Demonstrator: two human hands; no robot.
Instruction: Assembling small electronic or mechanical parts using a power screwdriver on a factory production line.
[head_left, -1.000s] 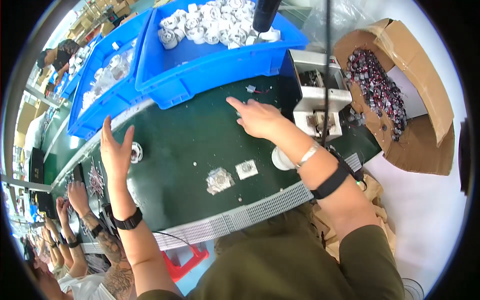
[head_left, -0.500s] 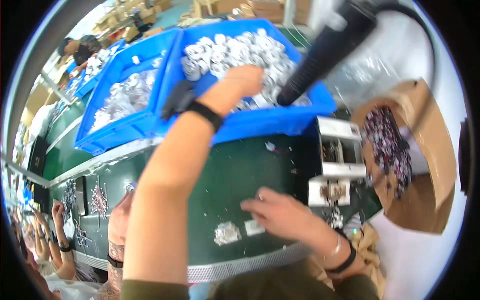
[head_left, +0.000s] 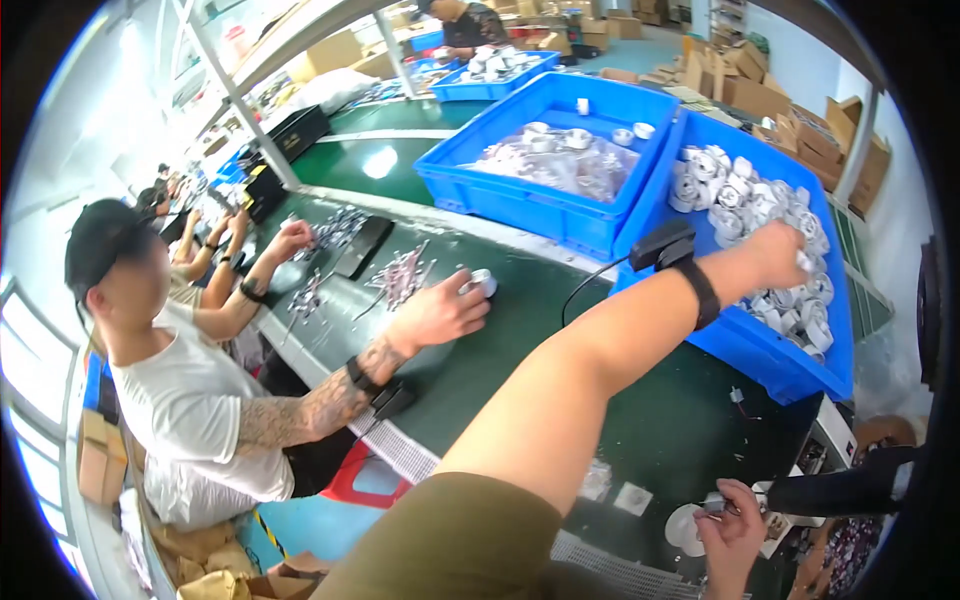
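The person's left hand [head_left: 785, 250] sits in the upper right of the frame, stretched far out over a blue bin [head_left: 760, 345] that stands on the green bench [head_left: 520, 330]. The hand rests down among the white ring-shaped parts [head_left: 745, 195] heaped in that bin; its fingers are sunk into the pile, so I cannot tell whether the grip is closed on a part or loose. A black band with a small dark box [head_left: 672, 248] sits on the wrist, and a thin black cable hangs from it toward the bench.

The right hand [head_left: 735, 525] is at the lower right edge of the frame, low over the near side of the bench. Its grip is closed, thumb and fingers pinched on a small metal piece [head_left: 712, 505], just beside a white round part [head_left: 682, 530] that lies on the bench. Two small pale pieces [head_left: 632, 497] lie on the bench close to the left of it.

A second blue bin [head_left: 520, 200] with clear bags and a few rings stands to the left of the first, the two touching side by side. In the centre of the frame a co-worker's hand [head_left: 440, 315] covers a white ring [head_left: 483, 283] on the bench; that person in a white shirt [head_left: 190, 420] sits at the left.
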